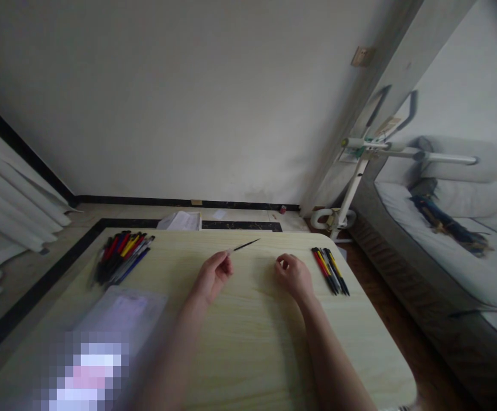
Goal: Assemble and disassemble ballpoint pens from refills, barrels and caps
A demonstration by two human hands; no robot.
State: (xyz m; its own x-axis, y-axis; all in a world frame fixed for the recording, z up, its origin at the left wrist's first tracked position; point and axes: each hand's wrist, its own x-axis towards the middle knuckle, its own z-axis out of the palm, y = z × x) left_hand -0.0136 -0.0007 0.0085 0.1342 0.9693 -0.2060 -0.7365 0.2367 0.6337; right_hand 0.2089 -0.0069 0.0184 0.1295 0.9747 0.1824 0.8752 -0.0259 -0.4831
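Head view: left hand (214,275) pinches a slim dark rod (247,244) slanting forward-right; right hand (294,277), loosely curled, looks empty.

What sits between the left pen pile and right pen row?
Head view, left to right: left hand, the slim dark stick it holds, right hand.

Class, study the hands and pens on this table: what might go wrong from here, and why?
The left hand seems to grip the slim dark item near one end, so it might slip or swing. The small group of pens lies near the right edge of the table, so a knock from the right hand beside it might roll some off. In the larger pen pile, overlapping pens might slide if disturbed.
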